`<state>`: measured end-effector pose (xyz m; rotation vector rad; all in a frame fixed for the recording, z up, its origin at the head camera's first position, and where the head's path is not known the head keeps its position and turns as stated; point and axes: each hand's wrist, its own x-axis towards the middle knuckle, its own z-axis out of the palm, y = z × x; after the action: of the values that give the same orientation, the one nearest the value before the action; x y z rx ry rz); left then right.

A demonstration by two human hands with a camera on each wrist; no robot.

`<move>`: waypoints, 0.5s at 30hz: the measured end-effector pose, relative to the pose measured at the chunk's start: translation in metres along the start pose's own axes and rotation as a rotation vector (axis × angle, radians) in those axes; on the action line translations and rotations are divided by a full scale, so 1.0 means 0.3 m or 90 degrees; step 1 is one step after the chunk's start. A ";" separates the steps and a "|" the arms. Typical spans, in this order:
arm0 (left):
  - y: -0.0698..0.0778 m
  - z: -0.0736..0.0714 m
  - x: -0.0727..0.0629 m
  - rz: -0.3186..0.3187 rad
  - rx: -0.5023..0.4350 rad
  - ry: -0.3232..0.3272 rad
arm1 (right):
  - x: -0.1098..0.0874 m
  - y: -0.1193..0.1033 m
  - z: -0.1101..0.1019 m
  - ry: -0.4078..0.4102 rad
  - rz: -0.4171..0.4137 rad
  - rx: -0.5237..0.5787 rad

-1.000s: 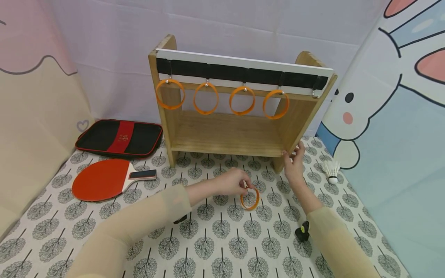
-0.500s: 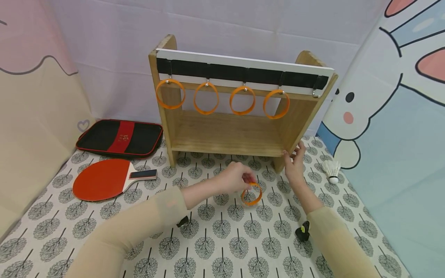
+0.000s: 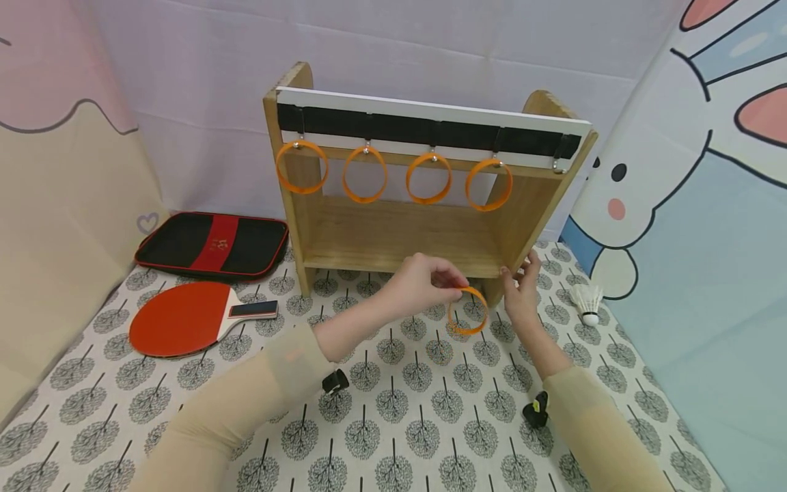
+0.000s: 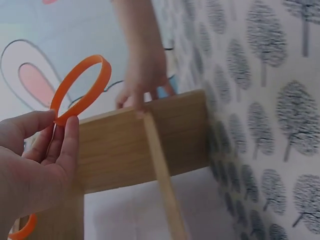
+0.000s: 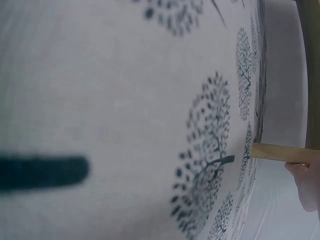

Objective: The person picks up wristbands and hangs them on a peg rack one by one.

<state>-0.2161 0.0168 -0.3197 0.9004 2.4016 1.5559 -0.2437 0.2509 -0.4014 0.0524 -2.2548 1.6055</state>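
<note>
My left hand (image 3: 424, 283) pinches a thin orange ring (image 3: 486, 313) by its upper edge, in front of the shelf's lower right. In the left wrist view, the thumb and fingertips hold one end of the ring (image 4: 103, 77), which points away from the hand. My right hand (image 3: 521, 294) grips the right side panel of a wooden shelf (image 3: 406, 236) near the bottom, thumb at the front edge and fingers along the outer side. More orange rings (image 3: 430, 200) hang from hooks on the black strip of the shelf's white top bar (image 3: 430, 113). The rightmost hook (image 3: 556, 164) bears no ring.
On the left lie a red table tennis bat (image 3: 178, 318) and a black and red case (image 3: 178, 239). A white shuttlecock (image 3: 588, 304) lies at the right. The tree-patterned cloth (image 3: 393, 437) covers the table, with printed curtains (image 3: 695, 294) around it.
My left hand has lifted the orange ring from low over the cloth, up and to the right toward the shelf. The right hand stays on the side panel.
</note>
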 end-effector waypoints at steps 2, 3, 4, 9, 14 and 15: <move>0.025 -0.010 0.007 0.006 -0.024 0.024 | -0.001 0.000 -0.001 0.002 0.002 -0.007; 0.037 -0.014 0.011 0.010 -0.039 0.035 | -0.001 0.002 -0.001 0.002 0.002 -0.009; 0.048 -0.017 0.016 0.017 -0.055 0.044 | -0.002 0.002 -0.002 0.002 0.002 -0.010; 0.101 -0.027 0.037 0.048 -0.130 0.073 | -0.001 0.009 -0.005 -0.007 -0.001 0.008; 0.145 -0.032 0.054 0.070 -0.173 0.090 | 0.023 0.054 -0.005 -0.006 -0.001 0.006; 0.150 -0.031 0.058 0.073 -0.182 0.095 | 0.028 0.067 -0.005 -0.003 0.002 -0.002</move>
<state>-0.2160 0.0319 -0.2728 0.9035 2.1711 2.0102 -0.2560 0.2609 -0.4165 0.0520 -2.2616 1.6057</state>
